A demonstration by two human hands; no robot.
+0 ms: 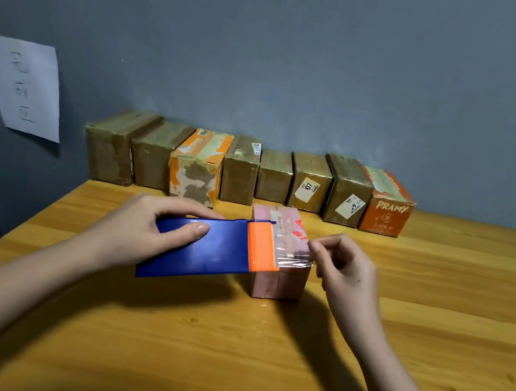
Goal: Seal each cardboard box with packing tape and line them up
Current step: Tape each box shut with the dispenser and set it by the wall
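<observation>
Item 1: pink cardboard box (276, 279), small and roughly cubic, stood on the wooden table (254, 367) just in front of the back row. Its flaps were closed, so the contents could not be seen. A red-and-white label showed on its top, under a glossy sheet of clear tape (291, 251) stretched across to the right-hand edge.

Item 2: tape dispenser (206, 248), flat blue plastic body with an orange plastic mouth, lay tilted with the orange end resting on the top of the pink box. The left hand (153, 232) gripped the blue body, fingers over its far edge and thumb flat on its face.

Item 3: the right hand (343, 269) had its fingers curled, thumb and forefinger pinching the free end of the clear tape at the box's upper right corner.

Item 4: row of boxes (246, 172), eight in number, stood side by side against the grey wall (310, 49) at the table's far edge. All were closed and wrapped in shiny tape; most were dull brown card, two carried orange print, the rightmost lettered "PRAMY". Several bore small white stickers.

Item 5: sheet of paper (23, 88), white, handwritten, was fixed to the wall at left.
</observation>
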